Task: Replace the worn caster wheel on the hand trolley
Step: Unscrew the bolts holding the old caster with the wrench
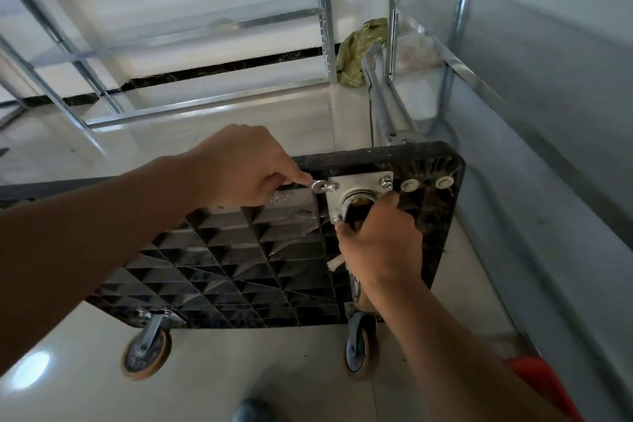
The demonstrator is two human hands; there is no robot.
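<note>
Upturned trolley deck: at its two o'clock corner our left hand pinches a small wrench on a mounting-plate bolt; our right hand grasps the caster there.

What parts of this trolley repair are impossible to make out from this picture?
Head view only:
- Caster wheel under the mounting plate: covered by the right hand.
- Wrench handle: buried in the left hand.
- Trolley deck, left end: behind the left forearm.
- Trolley handle: blurred.
</note>
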